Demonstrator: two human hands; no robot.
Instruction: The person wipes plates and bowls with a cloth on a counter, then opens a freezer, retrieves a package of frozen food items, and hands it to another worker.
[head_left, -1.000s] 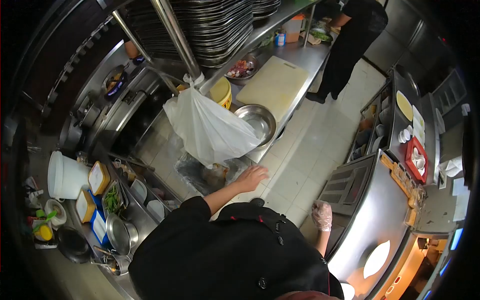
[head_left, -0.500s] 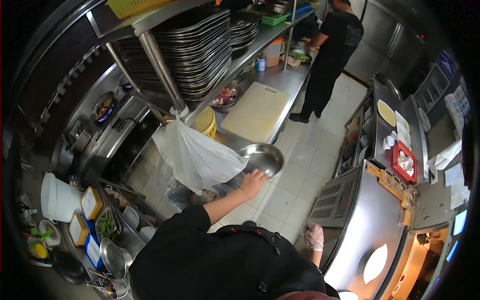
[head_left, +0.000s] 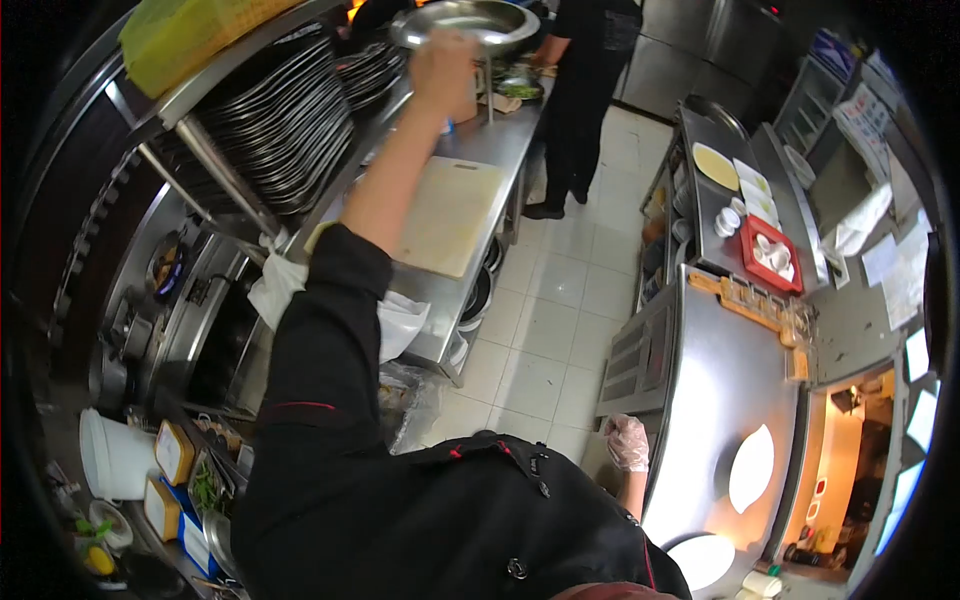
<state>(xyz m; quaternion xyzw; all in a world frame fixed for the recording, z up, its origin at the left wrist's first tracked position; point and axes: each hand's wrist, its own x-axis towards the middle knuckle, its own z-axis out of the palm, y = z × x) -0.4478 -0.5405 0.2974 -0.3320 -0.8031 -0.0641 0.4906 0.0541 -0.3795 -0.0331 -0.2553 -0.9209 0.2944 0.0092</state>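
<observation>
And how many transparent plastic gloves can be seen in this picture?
1: the transparent plastic glove is on the right hand. The left hand, holding a round silver metal bowl, is bare. Others may be hidden.

The round, shiny stainless-steel bowl (head_left: 482, 17) has left the near corner of the grey steel counter (head_left: 450, 305) and is now up at 12 o'clock, its rim gripped by the bare left hand (head_left: 443, 72). That hand, empty and near the centre a second ago, is now raised toward 12 o'clock, arm outstretched. The long black sleeve (head_left: 322, 320) now hides much of the white plastic bag (head_left: 402, 325) at 9 o'clock.
</observation>
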